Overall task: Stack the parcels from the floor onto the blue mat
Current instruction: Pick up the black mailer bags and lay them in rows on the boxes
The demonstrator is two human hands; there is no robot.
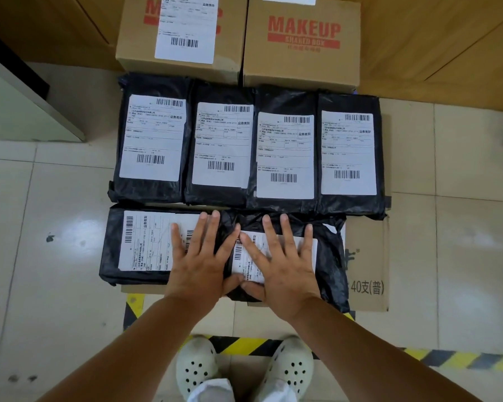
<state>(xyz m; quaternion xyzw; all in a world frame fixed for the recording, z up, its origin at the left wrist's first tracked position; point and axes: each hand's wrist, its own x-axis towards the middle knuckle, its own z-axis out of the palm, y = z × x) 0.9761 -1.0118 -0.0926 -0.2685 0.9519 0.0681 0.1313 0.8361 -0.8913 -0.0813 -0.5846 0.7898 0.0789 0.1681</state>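
Black parcels [163, 242] | 2 front | L hand [199, 256] + R hand [282, 262] flat on top, fingers spread

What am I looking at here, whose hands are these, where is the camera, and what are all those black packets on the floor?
There is no machine here. A person wears a wide-angle camera on the head, so the single picture looks forward and down past their own arms to their pale perforated clogs.

The left hand and right hand lie flat with spread fingers. The left rests mostly on the near left black plastic parcel with a white shipping label, the right on the near right black plastic parcel. Neither hand grips anything.

Beyond them lies a row of four more black plastic parcels, labels up. They sit on a flattened brown cardboard sheet on the pale tiled floor. Behind stand two brown cardboard boxes printed MAKEUP. No blue mat is visible.
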